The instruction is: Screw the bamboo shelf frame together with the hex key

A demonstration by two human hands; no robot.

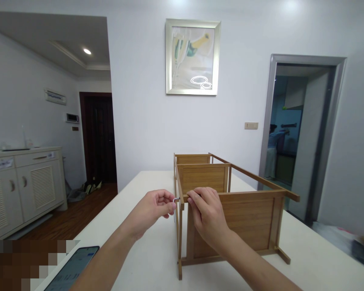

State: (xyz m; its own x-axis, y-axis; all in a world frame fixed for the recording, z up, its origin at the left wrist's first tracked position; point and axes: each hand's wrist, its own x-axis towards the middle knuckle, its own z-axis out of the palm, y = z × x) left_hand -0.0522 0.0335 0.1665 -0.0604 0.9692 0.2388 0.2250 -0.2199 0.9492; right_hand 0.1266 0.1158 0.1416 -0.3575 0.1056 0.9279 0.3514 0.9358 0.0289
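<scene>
A bamboo shelf frame (pixel 245 218) lies on its side on the white table (pixel 148 250). My left hand (pixel 156 208) pinches a small metal hex key (pixel 176 201) set against the frame's near top corner. Fingers of my right hand (pixel 204 212) are curled over the top rail of the nearest panel, right beside that corner, gripping the frame. Both forearms reach in from the bottom of the head view.
A smartphone (pixel 74 268) lies near the table's front left edge. A white sideboard (pixel 21 182) stands at left on the wooden floor. At right an open doorway (pixel 294 137) shows a person farther off. A framed picture (pixel 192 56) hangs on the wall.
</scene>
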